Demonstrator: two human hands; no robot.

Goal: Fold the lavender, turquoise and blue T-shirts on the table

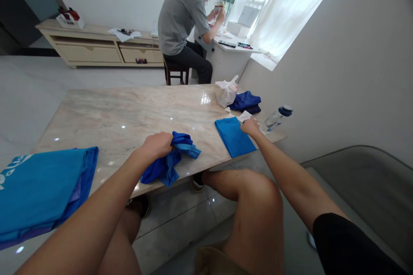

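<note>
Bare knees point(258, 197) sit just under the near edge of a marble-topped table point(129, 111), with both arms reaching out over it. The left hand point(156, 146) is closed around a crumpled blue cloth point(166, 167), its fingers point(166, 141) curled together and clamped on the bunched fabric. That cloth lies near the table's front edge with no clear long axis, though a lighter strip of it trails out to the right of the hand. The right hand point(250, 126) sits at the far corner of a folded blue garment point(234, 136), beside a small white paper point(245, 116); its fingers are too bunched to tell whether they grip anything. The garment's long axis slants from the upper left down to the lower right, toward the front edge. Farther left, a folded turquoise shirt point(41, 193) with white lettering lies at the table's near corner. Beyond the right hand are a clear water bottle point(274, 119) on its side, cap pointing right, a folded dark blue garment point(245, 101), and a white plastic bag point(226, 91). Across the room, a person in a grey T-shirt point(182, 21) sits at a white desk point(229, 53), facing away
</note>
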